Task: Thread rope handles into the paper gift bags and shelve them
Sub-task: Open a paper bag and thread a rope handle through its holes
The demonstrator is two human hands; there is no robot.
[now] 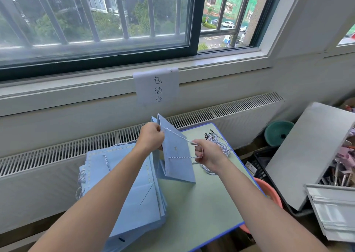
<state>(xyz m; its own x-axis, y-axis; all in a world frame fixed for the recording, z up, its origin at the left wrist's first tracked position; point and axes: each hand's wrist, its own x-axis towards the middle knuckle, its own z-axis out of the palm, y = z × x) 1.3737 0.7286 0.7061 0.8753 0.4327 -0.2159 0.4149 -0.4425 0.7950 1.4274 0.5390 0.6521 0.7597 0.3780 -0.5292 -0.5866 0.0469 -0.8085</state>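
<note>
Left hand (151,138) grips the bag (175,155) top; right hand (208,154) pinches its rope (178,136). The bag stands mid-desk (201,203), bag stack (124,190) just left. Loose ropes (218,140) crowd the far right corner.

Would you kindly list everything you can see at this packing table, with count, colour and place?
held bag: one, light blue, upright at table centre
rope handle: one, white-and-blue twist, running from the held bag's face to the right hand
bag stack: several, light blue, flat on table's left
loose ropes: a bundle, white with dark tips, table's far right
table: one, pale green with blue edge
paper sign: one, white, taped below window
basins: one teal, one pink, floor at right
left hand: grips held bag's top edge
right hand: pulls rope handle
</note>
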